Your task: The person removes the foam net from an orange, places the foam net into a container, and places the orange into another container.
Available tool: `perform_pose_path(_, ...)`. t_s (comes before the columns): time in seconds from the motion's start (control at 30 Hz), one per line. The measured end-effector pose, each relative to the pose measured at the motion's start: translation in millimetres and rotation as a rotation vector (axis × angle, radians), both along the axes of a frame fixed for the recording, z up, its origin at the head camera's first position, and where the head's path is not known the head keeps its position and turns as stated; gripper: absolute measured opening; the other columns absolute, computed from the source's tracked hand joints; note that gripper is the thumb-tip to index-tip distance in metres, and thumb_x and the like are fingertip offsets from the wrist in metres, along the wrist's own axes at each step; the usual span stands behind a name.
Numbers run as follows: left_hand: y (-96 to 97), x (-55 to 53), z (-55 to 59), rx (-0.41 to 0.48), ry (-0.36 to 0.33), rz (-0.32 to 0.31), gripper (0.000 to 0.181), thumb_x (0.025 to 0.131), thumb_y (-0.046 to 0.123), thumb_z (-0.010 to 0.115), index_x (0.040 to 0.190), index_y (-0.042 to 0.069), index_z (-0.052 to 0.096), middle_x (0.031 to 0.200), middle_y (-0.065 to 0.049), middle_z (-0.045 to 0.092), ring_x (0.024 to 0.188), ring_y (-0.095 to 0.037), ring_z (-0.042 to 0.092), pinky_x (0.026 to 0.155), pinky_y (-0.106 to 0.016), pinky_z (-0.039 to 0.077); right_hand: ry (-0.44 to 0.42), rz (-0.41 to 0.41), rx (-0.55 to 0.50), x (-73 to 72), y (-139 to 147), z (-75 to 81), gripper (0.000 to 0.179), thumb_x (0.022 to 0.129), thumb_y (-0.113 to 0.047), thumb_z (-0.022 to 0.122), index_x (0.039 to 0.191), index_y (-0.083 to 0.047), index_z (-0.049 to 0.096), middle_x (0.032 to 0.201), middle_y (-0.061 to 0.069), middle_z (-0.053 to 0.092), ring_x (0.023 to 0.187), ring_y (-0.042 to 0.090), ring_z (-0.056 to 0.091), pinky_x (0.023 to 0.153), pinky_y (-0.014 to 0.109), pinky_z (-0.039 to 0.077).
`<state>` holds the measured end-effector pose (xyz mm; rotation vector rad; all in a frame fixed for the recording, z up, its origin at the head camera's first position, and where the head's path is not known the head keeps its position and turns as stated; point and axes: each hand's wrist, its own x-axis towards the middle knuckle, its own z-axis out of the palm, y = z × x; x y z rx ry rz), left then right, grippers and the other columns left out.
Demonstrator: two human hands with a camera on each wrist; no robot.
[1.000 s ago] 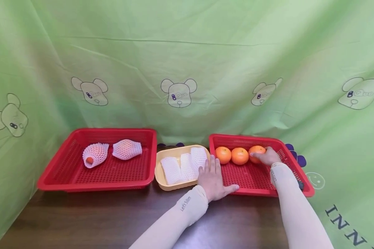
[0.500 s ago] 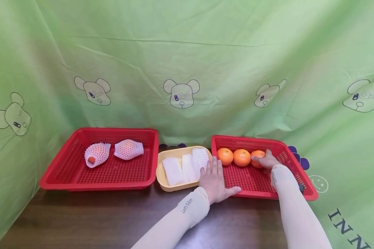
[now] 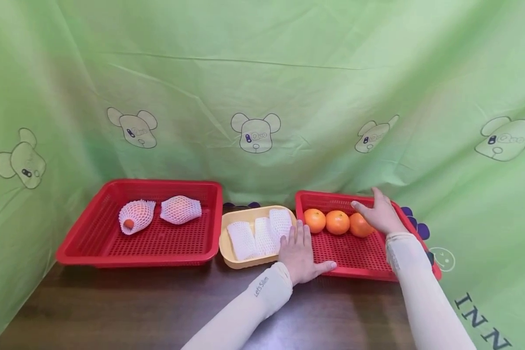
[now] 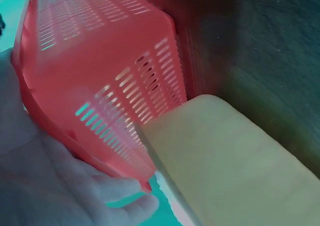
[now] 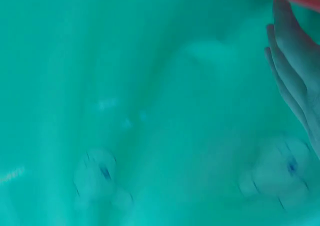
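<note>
My left hand (image 3: 298, 256) rests with straight fingers on the near left corner of the right red basket (image 3: 354, 272), its fingertips beside the yellow tray. Above that basket's right part, my right hand (image 3: 382, 214) is spread, fingers straight and nothing held. It overlaps the rightmost orange (image 3: 359, 225) in the head view. Two more oranges, a middle one (image 3: 337, 222) and a left one (image 3: 314, 221), sit in the same row. In the left wrist view the left palm (image 4: 45, 176) lies along the basket's rim (image 4: 75, 146). The right wrist view shows the right hand's extended fingers (image 5: 290, 51).
A yellow tray (image 3: 240, 264) between the baskets holds several white foam nets (image 3: 243, 240). The left red basket (image 3: 140, 260) holds two net-wrapped fruits, one at left (image 3: 135, 216) and one at right (image 3: 181, 210). A green curtain (image 3: 262, 73) hangs behind the brown table (image 3: 157, 311).
My right hand has let go of the rightmost orange and lifted up and to the right, its fingers spreading. My left hand stays in place on the basket's corner.
</note>
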<state>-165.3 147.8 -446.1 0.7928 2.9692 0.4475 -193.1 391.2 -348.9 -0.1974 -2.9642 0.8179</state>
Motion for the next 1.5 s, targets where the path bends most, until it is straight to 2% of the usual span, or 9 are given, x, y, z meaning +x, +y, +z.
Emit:
perform_pose_path(0.13,-13.1,-1.2,-2.5,0.015,0.089,-0.06,0.109,0.085,0.085,0.043,0.162,0.01,0.022,0.167,-0.013,0.014,0.152,-0.03,0.015,0.117,-0.05,0.023,0.135,0.066,-0.018,30.5,-33,-5.7,0.097,0.097,-0.056,0.058,0.161,-0.004,0.007,0.162,0.032,0.006,0.145,0.055,0.011,0.105,0.076,0.018)
perform_pose_path(0.3,-49.4,2.9,2.8,0.017,0.204,-0.144,0.104,0.086,0.08,0.051,0.16,0.012,0.028,0.165,-0.017,0.019,0.152,-0.033,0.015,0.117,-0.051,0.022,0.255,0.143,0.008,63.5,-82,-24.7,0.093,0.093,-0.053,0.067,0.16,-0.007,0.023,0.163,0.027,0.015,0.146,0.05,0.016,0.103,0.077,0.023)
perform_pose_path(0.53,-122.1,10.4,16.7,-0.006,0.217,-0.174,0.08,0.092,0.062,0.062,0.151,0.012,0.047,0.161,-0.021,0.028,0.149,-0.038,0.021,0.116,-0.057,0.023,0.355,0.241,-0.018,83.5,-147,-50.8,0.082,0.092,-0.045,0.072,0.156,-0.007,0.036,0.159,0.024,0.03,0.146,0.042,0.025,0.108,0.068,0.027)
perform_pose_path(0.67,-166.0,2.3,24.3,0.03,0.217,-0.135,0.069,0.094,0.051,0.067,0.146,0.007,0.053,0.156,-0.025,0.036,0.146,-0.041,0.028,0.113,-0.061,0.024,0.374,0.294,-0.068,79.3,-182,-64.8,0.078,0.092,-0.042,0.073,0.154,-0.006,0.04,0.159,0.023,0.031,0.145,0.041,0.029,0.109,0.065,0.028)
perform_pose_path(0.8,-208.4,-13.7,32.1,0.083,0.218,-0.07,0.058,0.095,0.037,0.069,0.139,0.001,0.058,0.146,-0.027,0.048,0.137,-0.043,0.041,0.107,-0.063,0.032,0.36,0.335,-0.116,67.0,-223,-72.9,0.076,0.092,-0.041,0.072,0.152,-0.004,0.043,0.158,0.023,0.032,0.144,0.041,0.031,0.111,0.062,0.029)
perform_pose_path(1.0,-261.0,-35.5,31.0,0.017,0.142,0.077,0.043,0.096,0.024,0.067,0.131,0.0,0.064,0.128,-0.021,0.064,0.12,-0.04,0.058,0.097,-0.061,0.044,0.284,0.422,-0.086,35.4,-292,-80.3,0.082,0.096,-0.047,0.064,0.154,0.003,0.035,0.16,0.023,0.029,0.146,0.041,0.028,0.112,0.06,0.028)
perform_pose_path(1.13,-279.8,-38.9,27.5,-0.054,0.033,0.131,0.046,0.097,0.026,0.065,0.133,-0.002,0.063,0.127,-0.024,0.064,0.116,-0.042,0.06,0.096,-0.064,0.043,0.218,0.436,0.058,15.3,-327,-87.7,0.09,0.097,-0.056,0.058,0.156,0.005,0.028,0.162,0.023,0.023,0.144,0.044,0.028,0.107,0.062,0.034)
perform_pose_path(1.27,-287.5,-38.0,23.8,-0.044,-0.04,0.14,0.049,0.097,0.03,0.065,0.134,-0.003,0.061,0.128,-0.024,0.064,0.116,-0.042,0.061,0.097,-0.064,0.044,0.162,0.409,0.211,7.3,-345,-96.2,0.094,0.096,-0.063,0.053,0.156,0.005,0.028,0.163,0.023,0.022,0.144,0.043,0.03,0.105,0.061,0.037)
perform_pose_path(1.5,-302.0,-41.3,29.8,-0.045,-0.103,0.115,0.049,0.097,0.032,0.064,0.132,-0.002,0.062,0.125,-0.021,0.065,0.111,-0.038,0.064,0.096,-0.057,0.048,0.162,0.403,0.255,7.7,-359,-101.5,0.098,0.096,-0.067,0.049,0.156,0.006,0.025,0.163,0.023,0.021,0.146,0.042,0.028,0.108,0.059,0.035)
